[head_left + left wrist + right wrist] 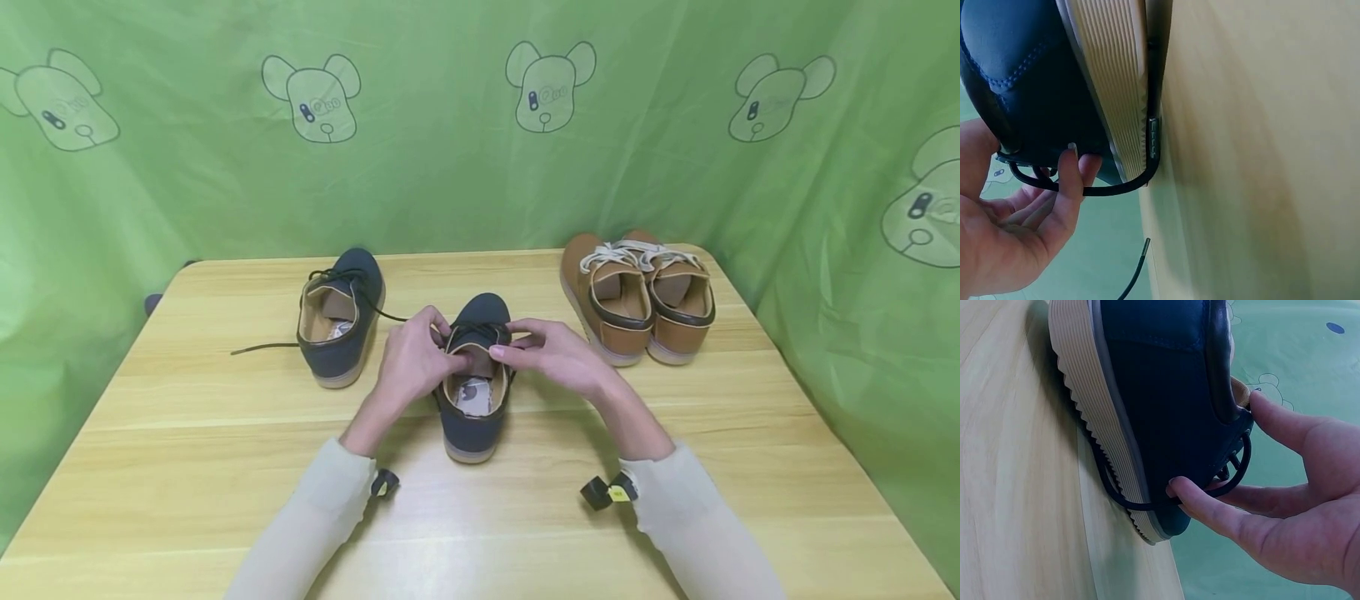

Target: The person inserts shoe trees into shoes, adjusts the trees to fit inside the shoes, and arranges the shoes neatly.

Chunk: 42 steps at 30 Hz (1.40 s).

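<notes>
A dark navy lace-up shoe (475, 429) stands mid-table, toe pointing away, with a loose dark lace (1110, 189) hanging along its side in the left wrist view. My left hand (415, 354) grips this shoe at the lacing edge, thumb inside the opening and curled fingers outside. On the other side, my right hand (558, 354) touches the shoe with fairly straight fingers. Its thumb meets the collar edge, and its forefinger lies over the lace (1246, 459) against the outer side in the right wrist view. The fingertips farther round are partly hidden.
A matching navy shoe (330, 357) stands back left, its lace (262, 347) trailing over the wooden table (187, 467). Two brown shoes with white laces, one nearer (626, 337) and one beside it (678, 333), stand back right. A green curtain (435, 183) surrounds the table's back and sides.
</notes>
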Available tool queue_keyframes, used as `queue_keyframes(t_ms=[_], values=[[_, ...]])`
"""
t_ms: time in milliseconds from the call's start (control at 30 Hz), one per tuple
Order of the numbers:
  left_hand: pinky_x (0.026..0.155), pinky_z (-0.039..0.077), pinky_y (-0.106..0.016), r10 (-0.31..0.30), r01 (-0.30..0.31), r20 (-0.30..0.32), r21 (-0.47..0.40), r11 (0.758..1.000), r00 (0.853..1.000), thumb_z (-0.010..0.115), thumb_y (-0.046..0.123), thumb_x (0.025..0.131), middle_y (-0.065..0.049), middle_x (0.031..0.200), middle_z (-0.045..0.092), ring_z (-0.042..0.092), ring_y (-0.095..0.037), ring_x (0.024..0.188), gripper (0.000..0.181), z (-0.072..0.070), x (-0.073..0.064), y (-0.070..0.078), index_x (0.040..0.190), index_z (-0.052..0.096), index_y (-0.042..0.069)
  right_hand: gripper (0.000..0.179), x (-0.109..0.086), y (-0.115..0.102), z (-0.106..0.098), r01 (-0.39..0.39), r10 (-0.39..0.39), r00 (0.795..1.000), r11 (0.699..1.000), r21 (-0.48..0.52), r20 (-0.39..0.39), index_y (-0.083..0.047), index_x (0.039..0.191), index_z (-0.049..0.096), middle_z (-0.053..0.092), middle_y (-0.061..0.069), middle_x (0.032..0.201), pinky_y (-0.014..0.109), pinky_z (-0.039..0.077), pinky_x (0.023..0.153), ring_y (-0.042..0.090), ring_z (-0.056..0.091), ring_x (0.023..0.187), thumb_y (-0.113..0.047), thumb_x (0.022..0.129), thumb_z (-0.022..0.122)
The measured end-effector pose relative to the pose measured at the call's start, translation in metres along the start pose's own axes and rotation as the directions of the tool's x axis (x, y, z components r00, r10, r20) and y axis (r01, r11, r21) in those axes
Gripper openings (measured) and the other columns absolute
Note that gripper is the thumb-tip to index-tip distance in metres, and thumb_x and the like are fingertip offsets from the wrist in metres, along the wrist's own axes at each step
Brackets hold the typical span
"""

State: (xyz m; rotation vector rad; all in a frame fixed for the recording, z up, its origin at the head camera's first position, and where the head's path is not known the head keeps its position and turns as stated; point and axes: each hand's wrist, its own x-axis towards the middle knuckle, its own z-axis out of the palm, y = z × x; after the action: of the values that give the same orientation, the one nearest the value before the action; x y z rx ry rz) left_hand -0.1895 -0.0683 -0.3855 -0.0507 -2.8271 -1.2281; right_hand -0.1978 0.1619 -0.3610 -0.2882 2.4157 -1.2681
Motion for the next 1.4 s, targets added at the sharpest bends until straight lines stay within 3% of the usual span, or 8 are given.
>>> queue_keyframes(t_ms=[300,567,900,1167,1400], values=[[0.079,0.057,-0.042,0.043,-0.044,0.059,0.019,0.999,0.997,0.089,0.025,0.075,-0.011,0.103,0.074,0.069,-0.031,0.095,0.043,-0.008,-0.004,0.002,0.103,0.06,0.012,0.081,0.0,-0.001,0.0,0.011,-0.011,1.0,1.0,0.01,0.009,-0.012,0.151,0.047,0.068,0.016,0.131,0.049,0.046,0.109,0.031,0.063,0.125,-0.055,0.088,0.074],[0.092,0.057,-0.045,0.052,-0.045,0.124,-0.056,0.997,0.991,0.084,0.026,0.081,-0.014,0.116,0.073,0.069,-0.032,0.111,0.042,-0.015,-0.009,-0.001,0.112,0.059,0.012,0.08,0.0,0.0,-0.001,0.012,-0.012,1.0,1.0,0.003,0.018,-0.013,0.151,0.047,0.067,0.016,0.132,0.049,0.046,0.11,0.031,0.062,0.126,-0.056,0.088,0.073],[0.106,0.05,-0.05,0.023,0.0,0.276,-0.084,0.996,0.961,0.076,0.029,0.09,-0.02,0.133,0.066,0.062,-0.035,0.126,0.058,-0.03,-0.013,0.002,0.138,0.048,0.012,0.078,-0.004,-0.002,-0.001,0.03,-0.029,0.999,0.999,-0.022,0.018,-0.012,0.151,0.046,0.068,0.016,0.131,0.05,0.045,0.11,0.031,0.063,0.125,-0.053,0.09,0.072],[0.093,0.057,-0.045,0.016,-0.01,0.317,-0.02,1.0,0.948,0.071,0.031,0.094,-0.016,0.124,0.071,0.069,-0.031,0.115,0.051,-0.044,-0.014,0.001,0.136,0.054,0.008,0.081,-0.008,-0.003,-0.002,0.05,-0.044,0.996,0.997,-0.066,0.081,-0.008,0.153,0.042,0.063,0.019,0.136,0.049,0.046,0.11,0.033,0.061,0.128,-0.045,0.09,0.075],[0.082,0.059,-0.038,0.079,-0.12,0.334,0.103,0.987,0.939,0.069,0.033,0.096,-0.013,0.113,0.075,0.071,-0.025,0.098,0.037,-0.046,-0.014,0.0,0.119,0.07,0.004,0.069,-0.013,-0.008,-0.002,0.044,-0.028,0.993,0.989,-0.138,0.118,-0.003,0.143,0.053,0.073,0.013,0.111,0.048,0.057,0.089,0.03,0.073,0.092,-0.043,0.091,0.074]])
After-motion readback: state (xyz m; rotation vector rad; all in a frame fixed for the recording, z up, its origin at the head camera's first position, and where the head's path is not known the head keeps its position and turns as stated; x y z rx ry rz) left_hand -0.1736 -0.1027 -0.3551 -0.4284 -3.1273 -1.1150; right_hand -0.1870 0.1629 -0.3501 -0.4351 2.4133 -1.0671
